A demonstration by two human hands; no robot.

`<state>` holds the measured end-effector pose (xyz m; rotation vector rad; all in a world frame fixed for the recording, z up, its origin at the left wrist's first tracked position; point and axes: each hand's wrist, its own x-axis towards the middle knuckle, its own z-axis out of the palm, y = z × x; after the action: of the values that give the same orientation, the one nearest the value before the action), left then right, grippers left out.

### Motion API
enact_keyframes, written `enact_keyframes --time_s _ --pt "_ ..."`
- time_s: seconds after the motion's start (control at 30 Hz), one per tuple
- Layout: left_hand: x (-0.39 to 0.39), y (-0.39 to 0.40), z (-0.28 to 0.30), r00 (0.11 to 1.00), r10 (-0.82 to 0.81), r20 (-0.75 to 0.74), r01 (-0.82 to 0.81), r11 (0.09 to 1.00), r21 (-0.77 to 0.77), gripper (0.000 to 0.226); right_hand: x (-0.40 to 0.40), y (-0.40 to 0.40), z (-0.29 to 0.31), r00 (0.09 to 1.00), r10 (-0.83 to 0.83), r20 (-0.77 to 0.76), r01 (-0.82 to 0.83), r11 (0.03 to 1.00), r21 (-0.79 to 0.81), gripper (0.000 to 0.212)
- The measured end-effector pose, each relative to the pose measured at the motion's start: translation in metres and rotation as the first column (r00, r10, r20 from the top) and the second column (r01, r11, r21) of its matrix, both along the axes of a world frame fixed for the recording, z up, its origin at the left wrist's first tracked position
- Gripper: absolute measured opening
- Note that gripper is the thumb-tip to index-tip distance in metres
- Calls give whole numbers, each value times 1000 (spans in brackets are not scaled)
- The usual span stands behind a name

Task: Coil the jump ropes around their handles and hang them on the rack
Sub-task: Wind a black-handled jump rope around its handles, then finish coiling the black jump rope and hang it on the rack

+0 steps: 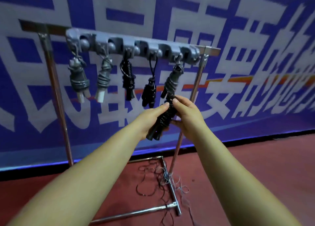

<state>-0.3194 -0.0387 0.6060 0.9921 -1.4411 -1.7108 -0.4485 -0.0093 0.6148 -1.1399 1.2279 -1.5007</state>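
Coiled black jump rope (164, 117): between both hands, gripped lower down by left hand (150, 119), pinched near top by right hand (186, 114). Above hands: grey hook rack (133, 44) bearing five coiled ropes. Below hands: loose ropes (159, 179) on red floor. Behind: blue banner (255, 38), large white characters, blurred, unreadable.

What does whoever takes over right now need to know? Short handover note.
Left hand: grips the lower part of a black coiled jump rope.
Right hand: pinches the bundle's top, fingers curled round it.
Bundle is held in front of the rack, just below the hung ropes.
Done: five coiled ropes hang from the rack's hooks.
Left: hang this bundle, though I can't tell if a hook is free; then coil the loose ropes tangled on the floor by the rack's base.
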Motion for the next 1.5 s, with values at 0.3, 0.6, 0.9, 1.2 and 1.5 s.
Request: enact_keyframes --time_s 0.3,0.6,0.9,1.2,1.5 --pt "-42 -40 63 998 35 57 -33 999 -38 63 -49 -42 71 960 -273 65 281 937 -206 15" --pt "-74 -52 61 999 -20 30 22 998 -65 53 -82 -68 87 954 -293 -54 279 943 -182 11" --pt "-79 -59 47 997 -19 76 26 996 -85 40 -90 -77 74 961 -271 -61 265 960 -85 23" --pt "-87 -60 56 996 1 91 18 978 -210 38 -100 -85 79 950 -311 29 313 947 -69 9" --pt "-80 -51 39 997 5 76 8 986 -169 35 -96 -80 67 977 -210 -33 211 977 17 20"
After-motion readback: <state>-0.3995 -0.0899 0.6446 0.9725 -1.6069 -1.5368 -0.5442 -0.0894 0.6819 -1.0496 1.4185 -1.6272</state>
